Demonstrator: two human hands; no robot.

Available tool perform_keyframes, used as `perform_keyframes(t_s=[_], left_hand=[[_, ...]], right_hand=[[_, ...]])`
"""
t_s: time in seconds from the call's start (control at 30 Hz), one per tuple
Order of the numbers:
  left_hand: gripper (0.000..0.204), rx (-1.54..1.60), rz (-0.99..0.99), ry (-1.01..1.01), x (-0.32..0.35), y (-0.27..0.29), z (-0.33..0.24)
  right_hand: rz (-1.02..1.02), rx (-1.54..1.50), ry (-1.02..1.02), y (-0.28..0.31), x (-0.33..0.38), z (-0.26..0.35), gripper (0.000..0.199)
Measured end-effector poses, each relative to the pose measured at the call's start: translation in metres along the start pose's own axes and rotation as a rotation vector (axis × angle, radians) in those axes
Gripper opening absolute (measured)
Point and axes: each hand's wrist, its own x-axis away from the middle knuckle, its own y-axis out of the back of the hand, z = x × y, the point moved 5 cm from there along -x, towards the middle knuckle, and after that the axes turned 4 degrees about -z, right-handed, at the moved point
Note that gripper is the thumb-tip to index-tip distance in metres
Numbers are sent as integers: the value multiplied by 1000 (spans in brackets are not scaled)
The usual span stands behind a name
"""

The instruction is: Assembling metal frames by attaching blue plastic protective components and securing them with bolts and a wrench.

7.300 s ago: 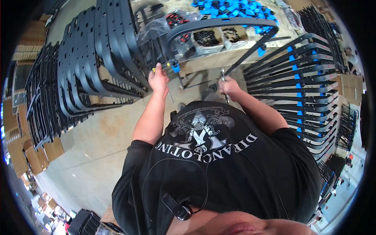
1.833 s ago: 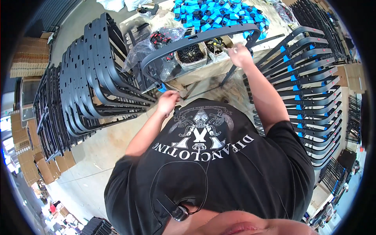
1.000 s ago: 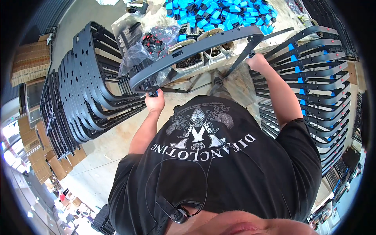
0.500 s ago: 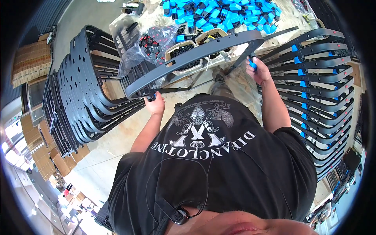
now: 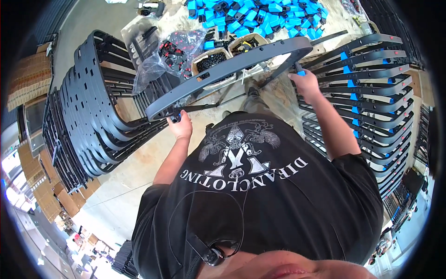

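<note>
A long dark grey frame (image 5: 223, 69) with a rounded bend at each end spans the space in front of me. My left hand (image 5: 180, 125) is closed round its lower left end, beside a small dark and blue part. At the other end, my right hand (image 5: 305, 85) closes on the frame's right leg, where a blue plastic piece (image 5: 301, 73) shows above the fingers. Most of that piece and the fingertips are hidden.
Many similar frames stand stacked to my left (image 5: 88, 102); to my right a row of frames (image 5: 376, 97) carries blue pieces. On the table ahead lie a heap of blue and black plastic parts (image 5: 260, 16), a bag of red and black parts (image 5: 174, 53), and boxes of black fittings (image 5: 211, 63).
The surroundings have shifted slightly leftward in view. My right hand has changed its hold, covering more of the blue piece. My left hand keeps its grip at the left end.
</note>
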Motion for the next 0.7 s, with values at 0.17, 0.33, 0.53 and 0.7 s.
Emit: perform_keyframes(t_s=[0.17, 0.33, 0.53, 0.7], left_hand=[[35, -98, 4, -23, -9, -6, 3], [34, -96, -1, 29, -5, -1, 4], [30, -79, 37, 43, -11, 0, 11], [31, -100, -26, 33, -4, -1, 6]], right_hand=[[-402, 109, 494, -20, -60, -38, 59], [-61, -1, 466, -18, -73, -42, 57], [217, -54, 578, -20, -81, -38, 52], [7, -41, 744, -23, -86, -38, 40]])
